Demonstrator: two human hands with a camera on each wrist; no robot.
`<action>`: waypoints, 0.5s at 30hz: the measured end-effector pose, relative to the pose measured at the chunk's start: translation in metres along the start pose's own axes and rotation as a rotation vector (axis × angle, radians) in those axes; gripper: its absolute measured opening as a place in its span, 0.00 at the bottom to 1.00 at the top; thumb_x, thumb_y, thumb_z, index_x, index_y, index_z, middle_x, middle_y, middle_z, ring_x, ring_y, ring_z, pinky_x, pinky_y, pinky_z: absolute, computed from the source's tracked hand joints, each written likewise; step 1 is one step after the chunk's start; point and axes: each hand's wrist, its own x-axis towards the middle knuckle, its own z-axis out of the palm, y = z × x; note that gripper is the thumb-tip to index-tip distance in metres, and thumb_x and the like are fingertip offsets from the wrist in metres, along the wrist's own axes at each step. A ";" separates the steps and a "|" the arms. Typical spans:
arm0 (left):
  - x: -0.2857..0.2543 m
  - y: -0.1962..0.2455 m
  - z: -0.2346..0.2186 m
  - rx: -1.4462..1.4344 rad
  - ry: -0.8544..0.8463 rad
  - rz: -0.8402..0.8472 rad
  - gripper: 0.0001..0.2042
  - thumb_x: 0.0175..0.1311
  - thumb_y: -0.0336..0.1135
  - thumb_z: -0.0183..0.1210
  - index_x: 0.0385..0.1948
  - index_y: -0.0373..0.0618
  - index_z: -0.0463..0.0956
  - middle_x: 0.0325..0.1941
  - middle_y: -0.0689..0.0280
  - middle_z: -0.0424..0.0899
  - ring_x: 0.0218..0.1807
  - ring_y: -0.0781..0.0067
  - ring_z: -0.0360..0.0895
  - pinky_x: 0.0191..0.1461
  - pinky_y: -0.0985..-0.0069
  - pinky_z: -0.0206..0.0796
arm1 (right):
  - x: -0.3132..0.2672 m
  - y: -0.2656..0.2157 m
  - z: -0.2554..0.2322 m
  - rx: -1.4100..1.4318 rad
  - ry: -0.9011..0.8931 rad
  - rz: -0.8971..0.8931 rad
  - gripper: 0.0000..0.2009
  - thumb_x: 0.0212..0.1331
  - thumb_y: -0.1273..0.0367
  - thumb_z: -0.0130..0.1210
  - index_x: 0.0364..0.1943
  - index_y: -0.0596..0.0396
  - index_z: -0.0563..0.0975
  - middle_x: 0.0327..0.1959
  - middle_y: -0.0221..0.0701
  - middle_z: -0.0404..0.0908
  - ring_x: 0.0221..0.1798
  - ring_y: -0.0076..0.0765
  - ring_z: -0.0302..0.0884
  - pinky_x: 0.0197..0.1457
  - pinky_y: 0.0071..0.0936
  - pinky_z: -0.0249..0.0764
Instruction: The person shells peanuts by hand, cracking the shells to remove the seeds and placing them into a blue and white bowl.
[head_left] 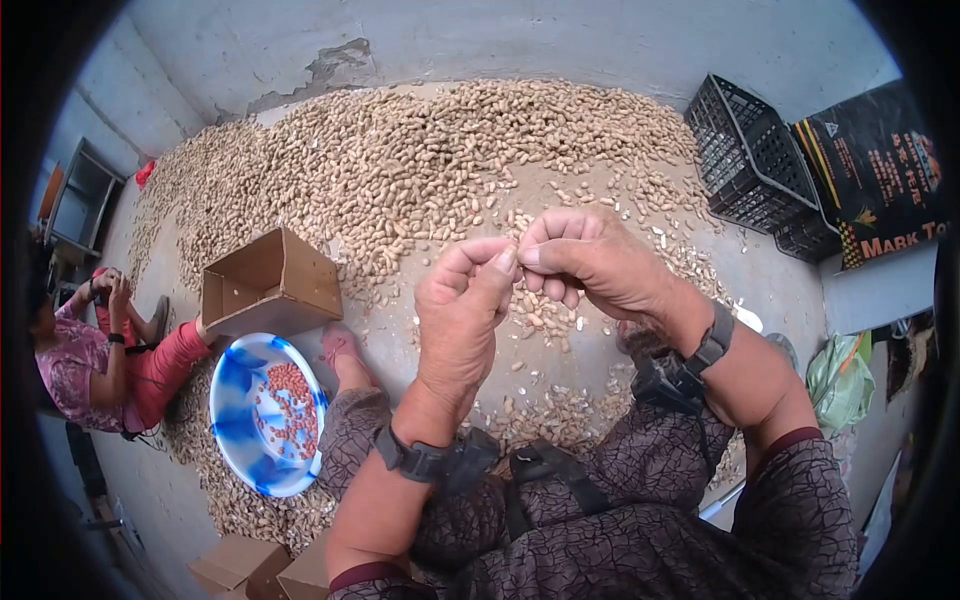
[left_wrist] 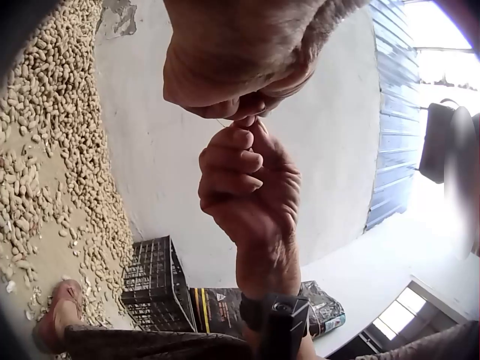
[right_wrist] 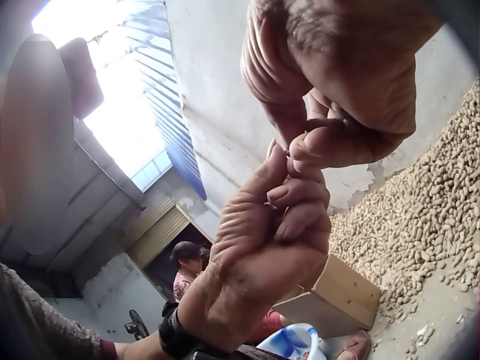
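Note:
In the head view my left hand (head_left: 460,300) and right hand (head_left: 600,255) meet at the fingertips over the floor. Thumb and index finger of each pinch one small thing between them, which looks like a peanut and is mostly covered by the fingers. The left wrist view has the left hand (left_wrist: 240,56) close by, its tips against those of the right hand (left_wrist: 251,184). Below and beyond spreads a wide heap of unshelled peanuts (head_left: 400,160). Reddish shelled kernels (head_left: 290,395) lie in a blue-and-white basin (head_left: 232,375) to the left.
A cardboard box (head_left: 312,280) on its side stands behind the basin. Broken shells (head_left: 540,420) litter the floor by my legs. Black crates (head_left: 745,150) and a printed sack (head_left: 880,170) line the right, near a green bag (head_left: 838,380). Another person (head_left: 90,365) sits at left.

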 end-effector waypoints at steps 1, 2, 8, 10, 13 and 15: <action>0.000 -0.001 0.001 -0.016 0.008 -0.003 0.08 0.57 0.29 0.53 0.37 0.38 0.71 0.25 0.70 0.74 0.18 0.91 0.59 0.17 0.94 0.46 | 0.001 0.002 0.000 -0.001 0.000 -0.002 0.06 0.54 0.70 0.50 0.29 0.59 0.73 0.21 0.26 0.74 0.19 0.13 0.69 0.18 0.08 0.65; 0.000 -0.002 0.001 -0.015 0.007 -0.001 0.08 0.57 0.29 0.53 0.37 0.38 0.71 0.25 0.70 0.74 0.18 0.91 0.59 0.17 0.94 0.46 | 0.002 0.004 0.001 0.094 0.004 0.001 0.06 0.54 0.69 0.50 0.28 0.59 0.73 0.21 0.26 0.74 0.19 0.13 0.68 0.18 0.08 0.64; -0.001 -0.008 0.002 -0.062 0.017 0.017 0.08 0.56 0.27 0.54 0.36 0.38 0.73 0.23 0.73 0.74 0.18 0.92 0.59 0.19 0.92 0.48 | 0.002 0.004 0.003 0.258 0.036 0.001 0.06 0.55 0.70 0.49 0.27 0.59 0.72 0.22 0.26 0.73 0.18 0.13 0.67 0.17 0.08 0.64; -0.001 -0.008 0.002 -0.017 0.044 0.053 0.08 0.56 0.26 0.54 0.37 0.38 0.73 0.23 0.73 0.74 0.20 0.92 0.61 0.21 0.92 0.50 | 0.001 0.003 0.004 0.232 0.046 -0.004 0.06 0.54 0.70 0.49 0.27 0.59 0.72 0.22 0.26 0.73 0.18 0.13 0.67 0.17 0.09 0.64; 0.000 -0.010 -0.001 0.044 0.065 0.047 0.08 0.55 0.26 0.54 0.37 0.37 0.74 0.24 0.73 0.74 0.22 0.91 0.62 0.23 0.91 0.53 | 0.001 0.004 0.004 0.132 0.056 0.004 0.06 0.54 0.70 0.49 0.28 0.59 0.72 0.21 0.25 0.73 0.18 0.13 0.67 0.17 0.09 0.64; 0.001 -0.010 -0.002 0.098 0.070 0.053 0.08 0.55 0.27 0.54 0.36 0.36 0.74 0.24 0.73 0.74 0.22 0.90 0.63 0.24 0.91 0.54 | 0.000 0.004 0.005 0.021 0.094 0.012 0.07 0.53 0.69 0.50 0.29 0.60 0.72 0.21 0.26 0.73 0.19 0.14 0.68 0.18 0.10 0.65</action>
